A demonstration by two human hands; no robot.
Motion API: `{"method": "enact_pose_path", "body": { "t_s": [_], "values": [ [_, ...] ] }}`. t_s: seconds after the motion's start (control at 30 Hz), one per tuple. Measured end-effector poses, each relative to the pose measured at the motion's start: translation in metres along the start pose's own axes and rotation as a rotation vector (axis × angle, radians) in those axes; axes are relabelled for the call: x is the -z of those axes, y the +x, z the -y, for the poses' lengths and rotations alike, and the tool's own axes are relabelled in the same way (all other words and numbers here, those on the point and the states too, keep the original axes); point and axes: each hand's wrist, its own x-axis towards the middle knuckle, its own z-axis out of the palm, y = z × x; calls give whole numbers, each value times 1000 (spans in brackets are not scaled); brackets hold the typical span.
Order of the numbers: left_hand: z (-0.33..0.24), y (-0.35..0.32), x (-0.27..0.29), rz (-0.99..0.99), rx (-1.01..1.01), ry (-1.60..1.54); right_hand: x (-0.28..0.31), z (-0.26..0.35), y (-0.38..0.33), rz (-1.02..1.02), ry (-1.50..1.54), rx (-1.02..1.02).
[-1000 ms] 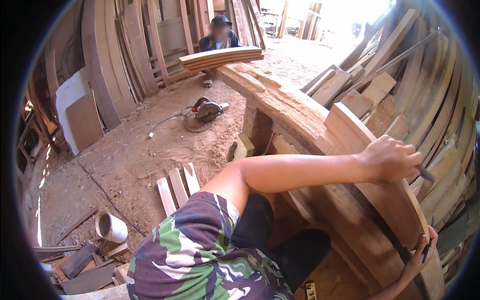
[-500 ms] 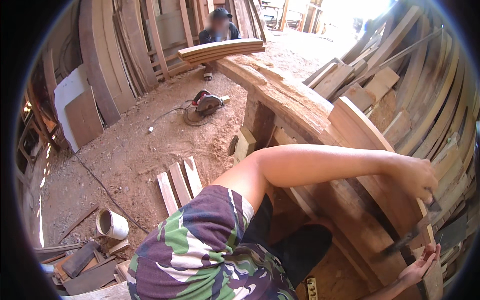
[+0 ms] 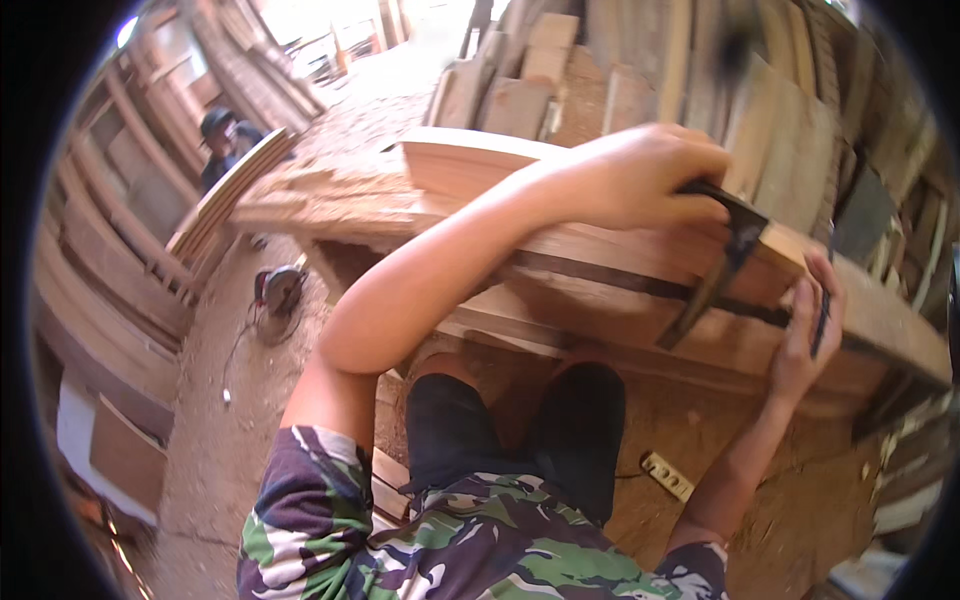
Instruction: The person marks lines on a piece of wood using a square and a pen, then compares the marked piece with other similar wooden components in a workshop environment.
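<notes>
My left hand (image 3: 650, 180) reaches across to the right, fingers closed on an L-shaped dark tool that looks like a try square (image 3: 735, 245). Its brown arm slants down over the near side of a pale wooden board (image 3: 470, 160). The board lies along a heavy timber bench (image 3: 330, 215); my left forearm hides its middle. By the board's right end, my right hand (image 3: 805, 320) is raised with a thin, dark, pencil-like stick (image 3: 822, 320) in its fingers. The tool and both hands are close together.
A person (image 3: 225, 140) crouches at the far left behind stacked curved boards (image 3: 225, 195). A circular saw (image 3: 280, 288) with a cord lies on the dusty floor. Beside my knees is a power strip (image 3: 667, 475). Planks (image 3: 785, 150) lean behind the bench.
My view has turned right, so the bench now runs across the picture. The L-shaped tool shows more clearly, and a thin dark stick is visible in my right hand.
</notes>
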Motion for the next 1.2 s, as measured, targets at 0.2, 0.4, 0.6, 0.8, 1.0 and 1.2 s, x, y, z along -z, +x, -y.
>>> {"method": "enact_pose_path", "body": {
  "t_s": [0.2, 0.4, 0.6, 0.8, 1.0, 1.2],
  "values": [
    [-11, 5, 6, 37, 118, 47, 1, -1, -7, -15, 145, 33],
    [-7, 2, 13, 137, 250, -39, 8, -4, -9, -102, 61, 213],
    [-1, 3, 15, 173, 326, -177, 12, 5, -18, -268, 14, 376],
    [2, 2, 8, 98, 195, -114, 5, 14, -33, -199, -62, 482],
    [3, 2, 15, 104, 189, -108, -8, 21, -33, -139, -187, 444],
    [2, -1, 25, 151, 308, -115, -4, 17, -31, -130, -207, 415]
  ]
}}
